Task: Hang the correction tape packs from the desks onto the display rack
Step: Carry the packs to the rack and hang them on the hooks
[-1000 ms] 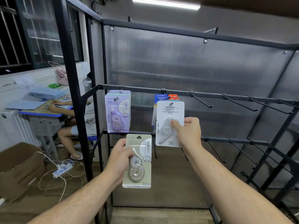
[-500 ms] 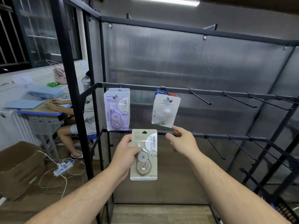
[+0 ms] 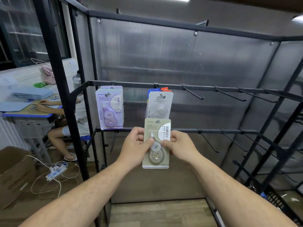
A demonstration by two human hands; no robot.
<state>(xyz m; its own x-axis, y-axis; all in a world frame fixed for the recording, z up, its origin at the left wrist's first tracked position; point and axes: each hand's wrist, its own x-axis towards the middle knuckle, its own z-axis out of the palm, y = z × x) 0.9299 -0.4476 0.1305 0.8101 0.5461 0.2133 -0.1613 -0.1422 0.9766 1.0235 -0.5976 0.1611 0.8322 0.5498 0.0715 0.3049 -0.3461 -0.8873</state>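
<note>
Beige correction tape pack (image 3: 156, 145): upright, held in front of the black display rack (image 3: 164, 86), below the white pack (image 3: 159, 105).
Left hand (image 3: 136, 147): thumb and fingers pinch its left edge.
Right hand (image 3: 177, 145): pinches its right edge.
Purple packs (image 3: 109, 108): hung on the left hook.
White pack: hung on the second hook.

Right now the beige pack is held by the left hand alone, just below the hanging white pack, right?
No: both hands hold it. The head view shows the left hand and the right hand each pinching the beige pack, just below the hanging white pack.
</note>
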